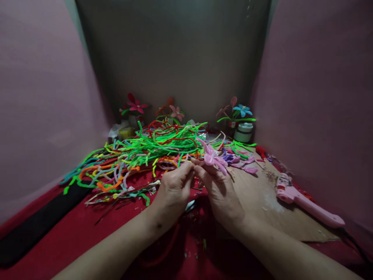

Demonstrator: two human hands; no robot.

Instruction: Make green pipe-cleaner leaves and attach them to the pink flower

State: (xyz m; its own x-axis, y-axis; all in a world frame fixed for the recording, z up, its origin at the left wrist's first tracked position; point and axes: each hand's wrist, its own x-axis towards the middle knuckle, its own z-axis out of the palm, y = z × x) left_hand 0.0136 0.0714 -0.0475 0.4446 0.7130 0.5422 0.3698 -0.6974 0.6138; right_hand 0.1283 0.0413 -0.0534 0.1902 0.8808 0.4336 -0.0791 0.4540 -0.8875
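A pink pipe-cleaner flower [212, 156] with curling petals sticks up from the fingers of my right hand [223, 194], which is closed round its base. My left hand [176, 186] is closed in a pinch right beside it, and the fingertips of both hands meet. What the left fingers pinch is hidden between them. Just behind the hands lies a heap of loose pipe cleaners [166, 142], mostly bright green with red, orange, yellow and white ones. Purple and pink pipe-cleaner pieces [247, 166] lie to the right of the flower.
A pink glue gun [310, 204] rests on a brown board [262, 198] at the right, its cord trailing off. A black strip [43, 221] crosses the red cloth [96, 241] at left. Finished flowers [136, 105] and a pale lidded jar [243, 132] stand at the back.
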